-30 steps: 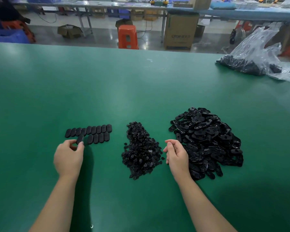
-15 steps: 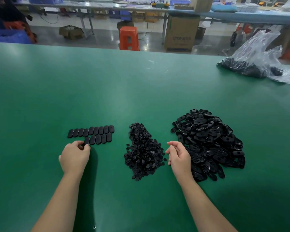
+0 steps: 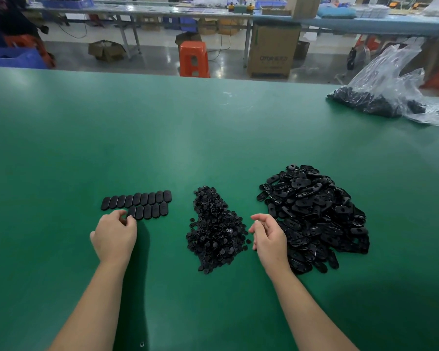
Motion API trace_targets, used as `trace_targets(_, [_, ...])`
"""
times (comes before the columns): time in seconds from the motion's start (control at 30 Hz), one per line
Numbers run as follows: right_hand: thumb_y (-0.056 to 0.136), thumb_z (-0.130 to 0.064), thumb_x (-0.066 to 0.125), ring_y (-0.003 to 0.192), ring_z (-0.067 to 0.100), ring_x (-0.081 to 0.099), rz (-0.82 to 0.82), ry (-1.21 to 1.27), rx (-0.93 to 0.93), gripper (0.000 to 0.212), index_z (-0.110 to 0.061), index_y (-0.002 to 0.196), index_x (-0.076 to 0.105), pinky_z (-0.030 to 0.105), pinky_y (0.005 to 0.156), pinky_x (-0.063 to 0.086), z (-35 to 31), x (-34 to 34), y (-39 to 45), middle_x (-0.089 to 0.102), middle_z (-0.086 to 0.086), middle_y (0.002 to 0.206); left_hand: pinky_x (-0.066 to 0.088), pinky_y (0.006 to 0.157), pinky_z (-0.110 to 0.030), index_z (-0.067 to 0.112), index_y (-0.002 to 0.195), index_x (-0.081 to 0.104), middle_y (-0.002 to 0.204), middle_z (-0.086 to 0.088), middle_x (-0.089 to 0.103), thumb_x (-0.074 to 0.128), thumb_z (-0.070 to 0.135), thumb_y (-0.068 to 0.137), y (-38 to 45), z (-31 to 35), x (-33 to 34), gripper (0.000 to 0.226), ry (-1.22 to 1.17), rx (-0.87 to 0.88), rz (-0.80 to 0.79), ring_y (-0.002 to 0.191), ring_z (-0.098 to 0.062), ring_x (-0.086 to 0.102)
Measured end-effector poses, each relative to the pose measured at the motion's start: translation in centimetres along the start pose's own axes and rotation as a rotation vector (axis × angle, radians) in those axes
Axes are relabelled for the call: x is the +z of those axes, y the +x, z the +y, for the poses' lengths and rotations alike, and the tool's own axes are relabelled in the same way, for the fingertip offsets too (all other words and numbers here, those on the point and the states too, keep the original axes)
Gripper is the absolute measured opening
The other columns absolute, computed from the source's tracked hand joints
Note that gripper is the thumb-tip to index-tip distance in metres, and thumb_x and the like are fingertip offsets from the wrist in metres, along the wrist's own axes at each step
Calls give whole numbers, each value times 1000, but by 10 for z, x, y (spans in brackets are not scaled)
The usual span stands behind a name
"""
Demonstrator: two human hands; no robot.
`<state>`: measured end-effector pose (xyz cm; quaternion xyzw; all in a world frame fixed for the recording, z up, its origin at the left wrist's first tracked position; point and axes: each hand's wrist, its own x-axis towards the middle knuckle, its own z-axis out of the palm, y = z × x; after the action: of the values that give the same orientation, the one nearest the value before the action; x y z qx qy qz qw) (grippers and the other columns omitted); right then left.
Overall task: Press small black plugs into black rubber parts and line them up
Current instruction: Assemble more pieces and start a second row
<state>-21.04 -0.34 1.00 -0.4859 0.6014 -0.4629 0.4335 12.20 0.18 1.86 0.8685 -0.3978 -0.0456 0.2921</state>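
Two short rows of finished flat black oval rubber parts lie lined up on the green table; the left hand pinches the newest into place, the right hand hangs loosely curled, empty, between the heap of small black plugs and the big unfilled pile, so most remains

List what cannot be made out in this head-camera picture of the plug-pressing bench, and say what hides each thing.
- Whether the lined-up rubber parts already hold plugs: too small and dark.
- What the left hand touches at the lower row's end: its fingers cover that part.
- Whether the right hand pinches a plug: curled fingers hide it.
- Contents of the plastic bag: creased film blurs them.
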Motion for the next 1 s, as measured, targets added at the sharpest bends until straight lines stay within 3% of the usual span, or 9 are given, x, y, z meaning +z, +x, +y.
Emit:
trace_targets(0.1, [103,-12,50,51,11,48,-2,-21,-5,20,-26,101,65,38,54,46,0,1,0,67,-9,76,48,84,-44,11,115,71,101,-10,67,60,13,93,-15,12,2,25,-112,145,52,89,-33,62])
trace_targets(0.27, [102,-13,50,54,14,47,-8,-73,-14,21,-29,99,64,38,53,43,0,1,0,68,-8,78,53,76,-37,17,116,70,100,1,65,56,21,97,-39,35,20,24,-158,284,-144,83,-20,61])
trace_targets(0.4, [102,-13,50,52,13,46,-13,-103,-8,22,-29,97,64,36,51,42,0,3,0,69,-5,79,43,90,-37,24,116,71,99,4,62,52,25,97,-52,46,37,27,-63,302,-192,86,-16,58])
trace_targets(0.57, [102,-14,52,48,5,41,-57,-196,-66,21,-31,96,63,25,47,36,0,5,-1,67,7,75,34,84,-32,35,116,73,88,11,52,55,19,96,-57,41,37,31,-97,390,-227,79,-15,51])
trace_targets(0.67, [102,-14,53,50,5,40,-92,-218,-79,20,-31,96,62,21,48,35,-1,6,-1,56,-4,66,44,79,-35,33,113,76,89,10,52,60,13,92,-62,41,35,33,-137,541,-282,81,-20,47])
trace_targets(0.77, [102,-15,53,52,7,41,-130,-219,-57,18,-28,97,63,28,52,38,-5,3,2,53,-7,66,46,76,-36,31,111,78,90,9,53,61,12,90,-63,42,35,33,-134,574,-291,81,-21,48])
trace_targets(0.83, [103,-18,52,54,4,44,-164,-338,-102,14,-25,100,64,25,57,40,-12,-3,7,55,-11,72,46,77,-35,30,111,77,91,8,54,61,13,91,-63,41,36,31,-127,562,-280,80,-21,48])
trace_targets(0.93, [104,-25,50,70,0,53,-167,-749,-239,18,-22,114,64,23,66,41,-26,-17,18,58,-10,99,42,77,-32,25,112,76,92,9,54,60,17,92,-62,41,38,27,-126,513,-259,81,-17,47])
trace_targets(1.0, [104,-27,49,75,9,59,-95,-919,-255,22,-21,119,63,26,63,40,-35,-27,29,57,-5,109,40,77,-30,24,110,76,93,10,54,61,19,93,-62,41,39,22,-135,495,-244,80,-14,47])
